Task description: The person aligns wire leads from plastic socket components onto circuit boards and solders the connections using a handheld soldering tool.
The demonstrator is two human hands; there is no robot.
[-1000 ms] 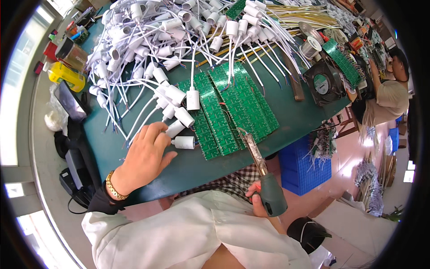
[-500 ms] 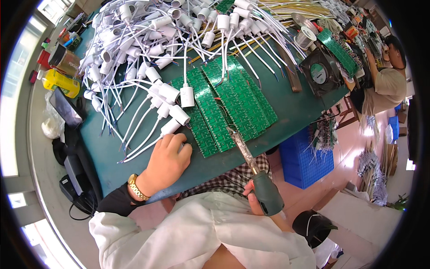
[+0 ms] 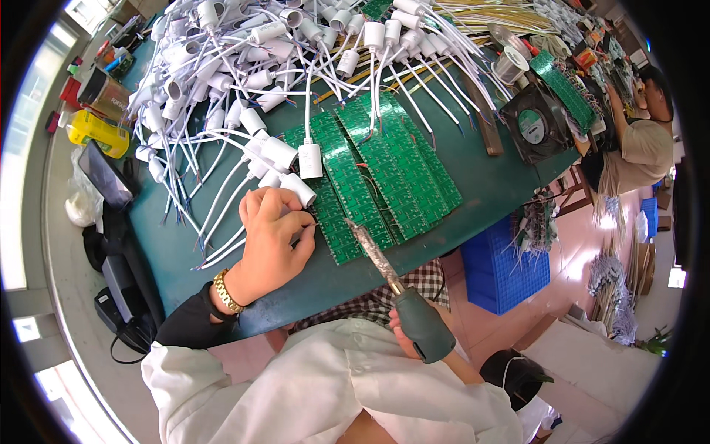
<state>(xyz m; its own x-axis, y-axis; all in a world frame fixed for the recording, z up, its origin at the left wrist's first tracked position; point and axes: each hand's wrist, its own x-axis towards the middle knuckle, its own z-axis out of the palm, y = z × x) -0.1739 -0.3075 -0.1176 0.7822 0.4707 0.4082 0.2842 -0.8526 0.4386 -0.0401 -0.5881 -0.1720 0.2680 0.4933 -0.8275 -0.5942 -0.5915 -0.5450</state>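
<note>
Soldering iron (image 3: 411, 312) in use: a dark green handle, then a thin bright neck and a metal barrel, blotched and rough, narrowing to a slim tip. Its tip lies over the left part of the green circuit boards (image 3: 399, 174); whether it touches them I cannot tell.

Half a second ago that tip was farther right across the boards; now it has swung left, nearer my other hand. My left hand (image 3: 272, 235) has risen a little too, covering a white socket that showed above its fingers.

My right hand (image 3: 401, 334) is the iron's grip — fingers wrapped round the handle, the barrel slanting away up and left from it. My left grip is curled, knuckles up, just below the wired white sockets (image 3: 299, 191); I cannot tell if it pinches anything.

Boards and sockets lie on the green counter (image 3: 477, 170) — with a wire spool (image 3: 510, 67) and a black fan (image 3: 531, 127) toward its right end.
</note>
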